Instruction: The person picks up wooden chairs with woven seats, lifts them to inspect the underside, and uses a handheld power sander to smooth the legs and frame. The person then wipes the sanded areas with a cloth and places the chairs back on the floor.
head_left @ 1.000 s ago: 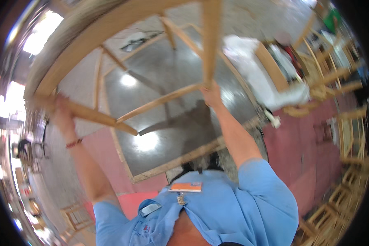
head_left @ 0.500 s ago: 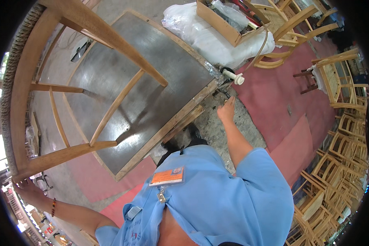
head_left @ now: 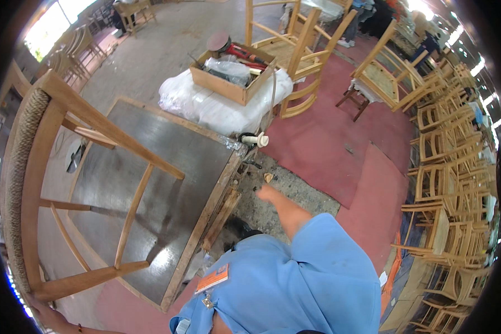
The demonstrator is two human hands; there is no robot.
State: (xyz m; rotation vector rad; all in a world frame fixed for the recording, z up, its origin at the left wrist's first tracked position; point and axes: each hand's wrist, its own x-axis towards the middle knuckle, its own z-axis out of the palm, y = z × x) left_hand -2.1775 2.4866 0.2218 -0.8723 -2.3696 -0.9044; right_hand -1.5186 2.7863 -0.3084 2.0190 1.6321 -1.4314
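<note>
Inside the grey metal tabletop's (head_left: 197,161) edges, the brown wooden rope-seat chair (head_left: 33,189) wants steadying imo. Left hand (head_left: 44,314) touches it, right hand (head_left: 266,193) half-curled; grips unclear.

Left hand (head_left: 40,313) is touching the woven-seat chair (head_left: 30,189), which is extending over the metal-topped table (head_left: 167,139). Right hand (head_left: 269,193) is hanging near the table; a carton (head_left: 220,85) is sitting beyond.

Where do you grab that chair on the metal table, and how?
Probably hold the chair by its two nearest legs, one per hand, coming from the person's side: they're bare, slim wood, set well apart, with open space around for fingers.
</note>
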